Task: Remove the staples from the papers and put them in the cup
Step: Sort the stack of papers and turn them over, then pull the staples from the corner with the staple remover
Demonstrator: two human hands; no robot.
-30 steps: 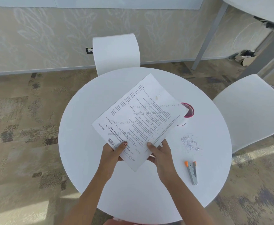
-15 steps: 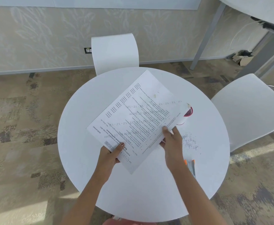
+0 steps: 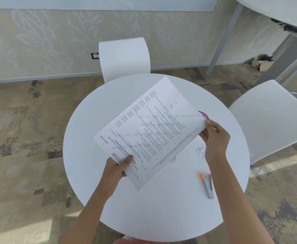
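A printed set of papers point(image 3: 151, 131) is held above the round white table point(image 3: 94, 155), text facing up and turned diagonally. My left hand point(image 3: 116, 169) pinches its near-left corner, thumb on top. My right hand point(image 3: 214, 136) grips the right corner of the papers. Only a sliver of the cup's point(image 3: 204, 114) pink rim shows past the papers' right edge; the rest of the cup is hidden. A small heap of loose staples point(image 3: 200, 150) lies on the table just left of my right wrist. A grey stapler with an orange tip point(image 3: 207, 185) lies near the table's right front.
A white chair point(image 3: 124, 59) stands behind the table and another white chair point(image 3: 271, 118) to the right. Patterned carpet surrounds the table. A second table's leg point(image 3: 221, 41) and a cardboard box point(image 3: 262, 65) are at the back right.
My right hand slid along the papers' edge from the near corner up to the right corner by the cup. The papers shifted slightly left and rose. My left hand kept its grip.
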